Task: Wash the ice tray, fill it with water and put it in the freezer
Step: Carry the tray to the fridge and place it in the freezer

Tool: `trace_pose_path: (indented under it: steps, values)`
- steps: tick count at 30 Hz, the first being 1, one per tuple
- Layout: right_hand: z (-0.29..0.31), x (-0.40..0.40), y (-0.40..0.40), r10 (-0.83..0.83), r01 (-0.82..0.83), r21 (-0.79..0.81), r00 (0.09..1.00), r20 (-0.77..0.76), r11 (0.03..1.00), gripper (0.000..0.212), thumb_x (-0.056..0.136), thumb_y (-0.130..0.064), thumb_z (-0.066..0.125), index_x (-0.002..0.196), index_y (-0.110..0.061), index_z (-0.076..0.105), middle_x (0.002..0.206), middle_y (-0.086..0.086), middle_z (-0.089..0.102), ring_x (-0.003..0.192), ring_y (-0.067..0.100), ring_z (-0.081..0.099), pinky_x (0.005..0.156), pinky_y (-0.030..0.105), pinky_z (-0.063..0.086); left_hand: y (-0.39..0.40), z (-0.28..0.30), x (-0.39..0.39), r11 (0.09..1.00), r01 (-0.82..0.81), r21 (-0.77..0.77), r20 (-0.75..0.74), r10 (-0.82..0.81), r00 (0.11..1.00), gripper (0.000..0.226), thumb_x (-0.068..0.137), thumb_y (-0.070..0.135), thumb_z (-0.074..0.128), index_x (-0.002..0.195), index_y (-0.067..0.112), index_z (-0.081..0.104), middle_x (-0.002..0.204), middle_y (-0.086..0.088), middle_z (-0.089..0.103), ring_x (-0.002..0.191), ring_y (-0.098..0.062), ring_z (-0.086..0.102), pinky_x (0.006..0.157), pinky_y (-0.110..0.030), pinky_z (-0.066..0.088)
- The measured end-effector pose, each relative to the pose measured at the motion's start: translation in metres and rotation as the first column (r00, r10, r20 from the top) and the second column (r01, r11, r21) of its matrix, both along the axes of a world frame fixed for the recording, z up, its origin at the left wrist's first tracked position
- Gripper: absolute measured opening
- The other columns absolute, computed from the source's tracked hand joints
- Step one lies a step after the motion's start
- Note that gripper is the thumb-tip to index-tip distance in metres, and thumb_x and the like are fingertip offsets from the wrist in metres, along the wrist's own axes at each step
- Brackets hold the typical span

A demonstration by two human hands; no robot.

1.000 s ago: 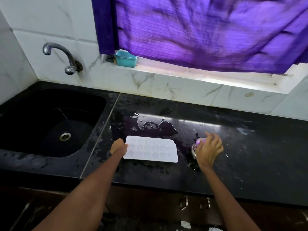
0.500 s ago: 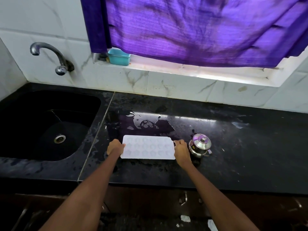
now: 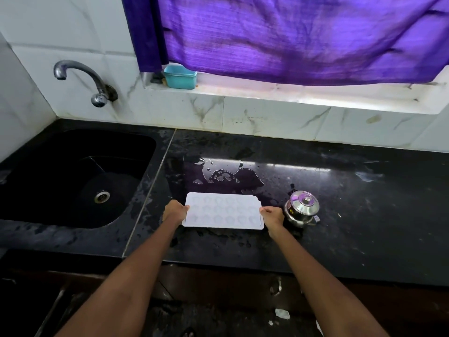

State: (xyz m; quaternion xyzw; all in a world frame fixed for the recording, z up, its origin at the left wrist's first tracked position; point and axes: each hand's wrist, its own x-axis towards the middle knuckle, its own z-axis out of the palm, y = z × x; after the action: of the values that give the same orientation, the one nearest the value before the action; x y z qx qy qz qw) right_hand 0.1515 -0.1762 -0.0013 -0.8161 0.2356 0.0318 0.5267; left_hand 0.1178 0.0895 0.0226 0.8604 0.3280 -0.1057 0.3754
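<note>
A white ice tray (image 3: 223,210) with rows of small moulded cells lies level at the front of the wet black counter (image 3: 352,215). My left hand (image 3: 174,210) grips its left short edge and my right hand (image 3: 272,214) grips its right short edge. Whether the tray rests on the counter or is slightly lifted I cannot tell. The black sink (image 3: 73,176) with a steel drain lies to the left, under a curved steel tap (image 3: 82,80) that is not running. The freezer is not in view.
A small lidded steel pot (image 3: 302,207) stands just right of my right hand. A puddle (image 3: 223,173) spreads behind the tray. A teal tub (image 3: 180,76) sits on the window ledge under a purple curtain (image 3: 291,37). Cabinet fronts lie below the counter edge.
My right hand left the steel pot and moved left onto the tray's right edge. Both hands now hold the tray. My left hand stayed at the left edge.
</note>
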Motion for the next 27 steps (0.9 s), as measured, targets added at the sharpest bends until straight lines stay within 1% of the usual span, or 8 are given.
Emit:
trace_pose_path:
  steps: [4, 8, 10, 16, 19, 21, 24, 27]
  values:
    - [-0.004, 0.004, -0.006, 0.001, 0.005, 0.138, 0.999, -0.041, 0.99, 0.019, 0.084, -0.001, 0.058, 0.098, 0.007, 0.068, 0.102, 0.019, 0.068, 0.085, 0.017, 0.054, 0.074, 0.025, 0.042, 0.0, -0.002, -0.002, 1.0, -0.003, -0.003, 0.022, 0.003, 1.0, 0.037, 0.091, 0.022, 0.058, 0.097, -0.014, 0.065, 0.109, -0.028, 0.067, 0.102, -0.038, 0.065, 0.088, -0.041, 0.052]
    - [-0.001, 0.006, -0.009, 0.039, -0.032, 0.195, 0.999, -0.032, 0.98, 0.02, 0.085, 0.0, 0.057, 0.1, 0.01, 0.067, 0.09, 0.01, 0.063, 0.083, 0.017, 0.052, 0.059, 0.022, 0.041, 0.0, -0.007, -0.007, 0.999, -0.027, 0.027, 0.038, 0.026, 0.999, 0.046, 0.092, 0.022, 0.058, 0.05, 0.007, 0.049, 0.062, -0.012, 0.054, 0.076, -0.032, 0.061, 0.069, -0.034, 0.046]
    - [0.002, 0.005, -0.01, 0.055, -0.05, 0.202, 0.998, -0.02, 0.978, 0.02, 0.085, 0.001, 0.057, 0.101, 0.011, 0.066, 0.091, 0.008, 0.062, 0.084, 0.018, 0.053, 0.058, 0.02, 0.041, 0.002, -0.012, -0.01, 0.999, -0.029, 0.035, 0.054, 0.027, 0.998, 0.051, 0.092, 0.022, 0.058, 0.045, 0.01, 0.042, 0.058, -0.009, 0.049, 0.07, -0.026, 0.056, 0.066, -0.03, 0.044]
    - [0.016, -0.01, -0.022, 0.002, -0.001, 0.184, 1.0, -0.001, 0.983, 0.02, 0.087, 0.003, 0.054, 0.101, 0.012, 0.064, 0.093, 0.008, 0.059, 0.088, 0.018, 0.053, 0.071, 0.024, 0.042, 0.005, -0.025, -0.01, 0.984, 0.014, -0.179, 0.14, 0.012, 0.99, 0.037, 0.09, 0.019, 0.062, 0.057, 0.002, 0.058, 0.072, -0.015, 0.058, 0.075, -0.029, 0.066, 0.081, -0.05, 0.058]
    - [0.02, -0.025, -0.031, -0.062, 0.059, 0.18, 0.998, 0.011, 0.982, 0.017, 0.087, 0.004, 0.052, 0.096, 0.01, 0.065, 0.083, 0.007, 0.057, 0.069, 0.016, 0.05, 0.05, 0.013, 0.041, -0.005, -0.02, -0.007, 0.964, 0.094, -0.25, 0.174, -0.051, 0.983, 0.027, 0.092, 0.017, 0.06, 0.073, -0.002, 0.063, 0.079, -0.015, 0.061, 0.074, -0.025, 0.063, 0.07, -0.044, 0.061]
    - [0.021, -0.038, -0.038, -0.136, 0.133, 0.178, 0.991, 0.004, 0.975, 0.016, 0.085, 0.005, 0.052, 0.093, 0.01, 0.066, 0.081, 0.007, 0.056, 0.073, 0.017, 0.052, 0.058, 0.016, 0.044, -0.012, -0.018, -0.005, 0.948, 0.16, -0.277, 0.188, -0.11, 0.976, 0.027, 0.092, 0.015, 0.06, 0.071, -0.001, 0.061, 0.08, -0.015, 0.06, 0.073, -0.025, 0.062, 0.062, -0.037, 0.06]
    - [0.02, -0.06, -0.048, -0.243, 0.244, 0.164, 0.97, -0.03, 0.956, 0.017, 0.084, 0.002, 0.055, 0.095, 0.009, 0.066, 0.089, 0.009, 0.06, 0.087, 0.021, 0.056, 0.077, 0.03, 0.046, -0.019, -0.015, -0.004, 0.926, 0.255, -0.28, 0.187, -0.208, 0.96, 0.027, 0.092, 0.015, 0.06, 0.07, -0.001, 0.06, 0.078, -0.014, 0.059, 0.072, -0.024, 0.061, 0.07, -0.041, 0.061]
    - [0.02, -0.09, -0.055, -0.351, 0.353, 0.155, 0.935, -0.042, 0.923, 0.013, 0.084, -0.001, 0.057, 0.087, 0.005, 0.068, 0.085, 0.009, 0.059, 0.082, 0.02, 0.056, 0.072, 0.03, 0.046, -0.029, -0.011, -0.009, 0.889, 0.355, -0.289, 0.202, -0.305, 0.931, 0.026, 0.093, 0.015, 0.059, 0.072, -0.001, 0.061, 0.08, -0.015, 0.06, 0.069, -0.025, 0.062, 0.045, -0.021, 0.057]
